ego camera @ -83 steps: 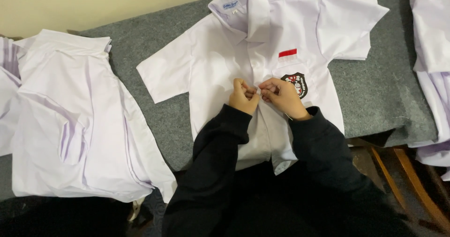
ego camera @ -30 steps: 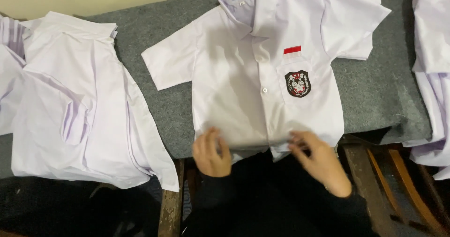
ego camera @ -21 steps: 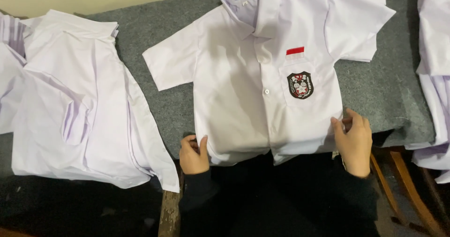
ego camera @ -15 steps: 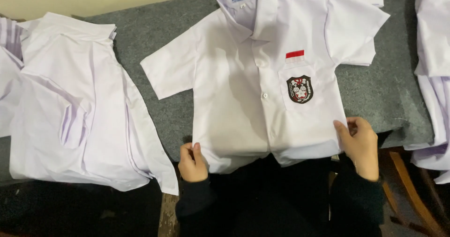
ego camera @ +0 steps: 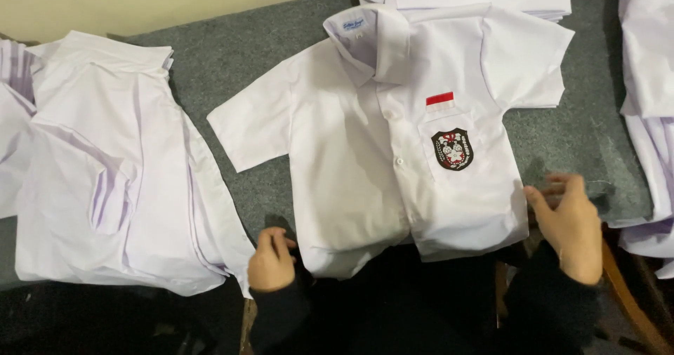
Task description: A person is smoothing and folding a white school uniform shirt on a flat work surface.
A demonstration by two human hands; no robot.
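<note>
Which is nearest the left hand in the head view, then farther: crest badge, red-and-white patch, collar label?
From the left hand:
1. Crest badge, on the chest pocket, up and right.
2. Red-and-white patch, just above the badge.
3. Collar label, at the shirt's top.

A grey felt-covered table (ego camera: pixel 232 67) carries a buttoned white shirt (ego camera: pixel 365 165) and white shirt piles (ego camera: pixel 105 179).
</note>
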